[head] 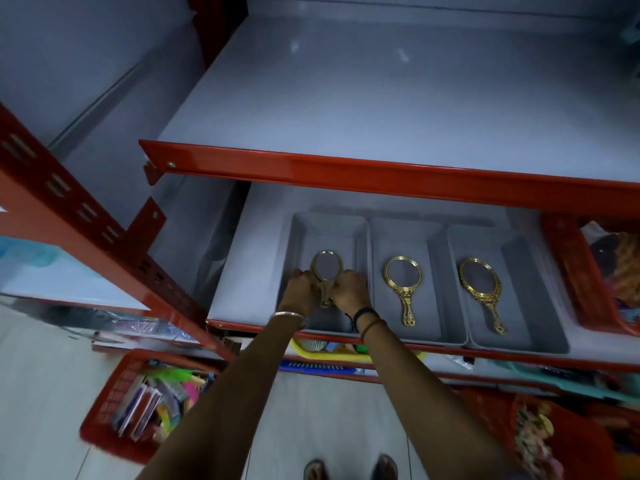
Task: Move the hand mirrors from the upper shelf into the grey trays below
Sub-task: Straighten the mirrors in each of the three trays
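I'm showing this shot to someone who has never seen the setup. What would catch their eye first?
Probably the three gold hand mirrors in a row of grey trays on the lower shelf: the middle mirror and the right mirror lie flat, one per tray. Over the left tray, the left hand and right hand hold the left mirror between them. Above, the upper shelf, edged by a red beam, shows no mirrors.
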A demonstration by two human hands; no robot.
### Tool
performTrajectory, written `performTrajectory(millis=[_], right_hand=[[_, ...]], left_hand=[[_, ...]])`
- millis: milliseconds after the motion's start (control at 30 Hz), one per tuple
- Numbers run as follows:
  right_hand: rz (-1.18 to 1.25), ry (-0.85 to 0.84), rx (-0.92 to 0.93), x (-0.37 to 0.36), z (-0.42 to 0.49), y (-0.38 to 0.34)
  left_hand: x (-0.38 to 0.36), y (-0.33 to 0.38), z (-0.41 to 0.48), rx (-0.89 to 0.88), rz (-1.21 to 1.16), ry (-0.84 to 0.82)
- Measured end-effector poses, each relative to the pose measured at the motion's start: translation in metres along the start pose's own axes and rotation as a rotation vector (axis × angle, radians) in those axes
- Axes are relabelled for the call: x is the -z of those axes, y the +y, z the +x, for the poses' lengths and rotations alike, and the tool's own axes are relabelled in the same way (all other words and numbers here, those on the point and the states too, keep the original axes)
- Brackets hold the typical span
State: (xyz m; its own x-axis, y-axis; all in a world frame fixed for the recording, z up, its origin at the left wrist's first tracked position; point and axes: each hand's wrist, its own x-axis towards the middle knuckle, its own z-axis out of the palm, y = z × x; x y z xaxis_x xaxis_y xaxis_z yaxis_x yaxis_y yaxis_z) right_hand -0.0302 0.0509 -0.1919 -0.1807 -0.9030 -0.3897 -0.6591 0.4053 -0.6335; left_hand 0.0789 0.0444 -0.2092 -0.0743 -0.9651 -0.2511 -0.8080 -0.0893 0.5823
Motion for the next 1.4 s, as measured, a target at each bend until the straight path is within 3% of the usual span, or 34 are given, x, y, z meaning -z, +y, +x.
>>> performTrajectory(millis=[200, 500, 1033, 1400], right_hand=[[-0.126, 0.008, -0.027, -0.014, 0.005, 0.005], [0.120, 0.036, -0.108, -0.023, 0.012, 0.014], [0.196, 0.115, -0.110, -0.032, 0.020, 0.022], [0.219, 0.065, -0.099, -0.030, 0.023, 0.024]], left_hand=[[-0.017, 0.001, 0.017, 0.209, -0.075, -0.086], [-0.024, -0.005, 0.021, 0.340, -0.201, -0.040], [-0.023, -0.002, 0.016, 0.353, -0.224, -0.001], [-0.021, 0.003, 0.014, 0.322, -0.152, 0.045]])
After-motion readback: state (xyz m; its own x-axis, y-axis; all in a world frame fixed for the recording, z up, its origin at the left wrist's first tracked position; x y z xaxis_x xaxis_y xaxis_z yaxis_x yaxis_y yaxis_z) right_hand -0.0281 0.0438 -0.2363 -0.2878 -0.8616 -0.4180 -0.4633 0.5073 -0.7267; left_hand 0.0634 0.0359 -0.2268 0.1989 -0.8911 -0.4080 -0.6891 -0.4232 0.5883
